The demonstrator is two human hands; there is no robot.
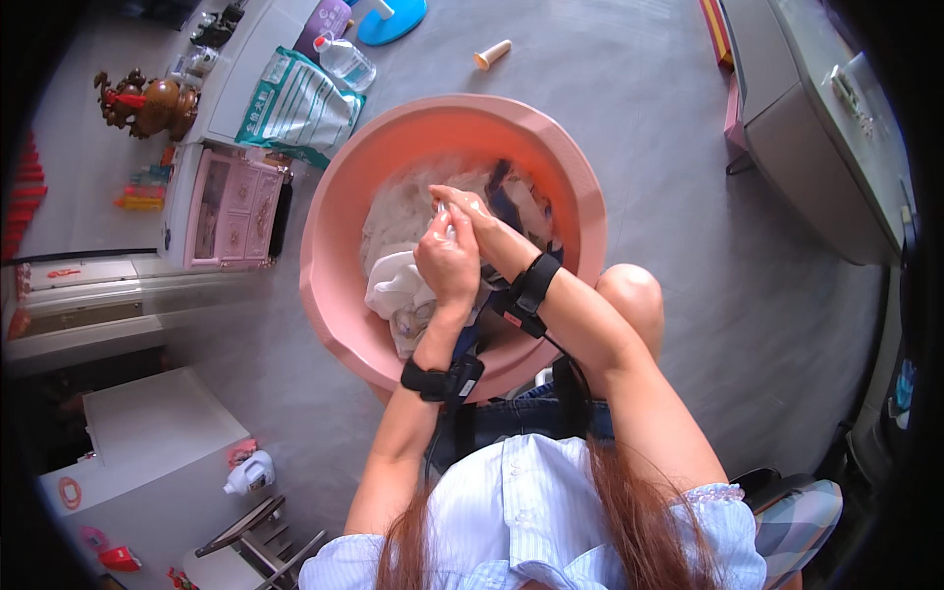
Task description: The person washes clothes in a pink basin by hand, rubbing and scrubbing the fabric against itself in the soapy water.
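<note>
In front of me stands a large pink plastic basin (332, 295) with wet laundry in cloudy water. Over its middle my left hand (448, 262) and my right hand (472, 214) meet, wet and sudsy. A small white item (450, 231), perhaps a bit of cloth, shows pinched between them; most of it is hidden by the fingers. White fabric (402, 284) is bunched below my left hand. Dark blue fabric (505, 199) lies beyond my right wrist, beside pale cloth along the basin's right side. Each wrist wears a black strap with a small device.
Close to the basin's far left rim are a green-and-white bag (299, 107) and a clear bottle (345, 63) with a red cap. A cream cylindrical object (493, 54) lies on the grey floor beyond. A grey rounded cabinet (818, 133) stands right; a pink drawer box (232, 210) left.
</note>
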